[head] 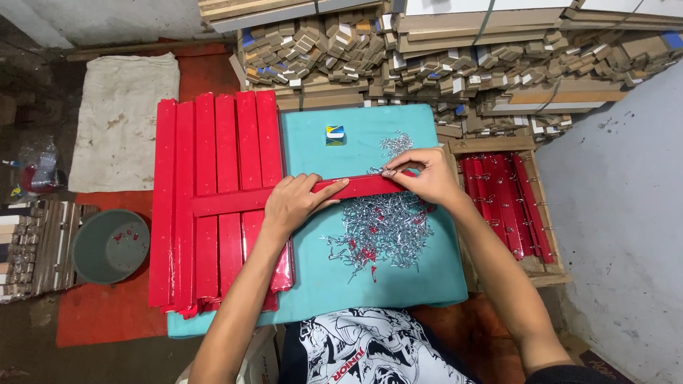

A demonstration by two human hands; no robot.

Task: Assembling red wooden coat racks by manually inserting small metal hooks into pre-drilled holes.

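Note:
A long red strip lies crosswise over a teal work board and a row of upright red strips. My left hand presses flat on the strip's middle. At the strip's right end my right hand pinches something small and metal; the fingers hide it. Just below the strip lies a pile of small silver hooks, with a smaller scatter of hooks above it.
A wooden crate at the right holds finished red strips with hooks. A grey bucket sits at the left, a white cloth behind it. Stacked wood offcuts fill the back. A small blue-yellow box rests on the board.

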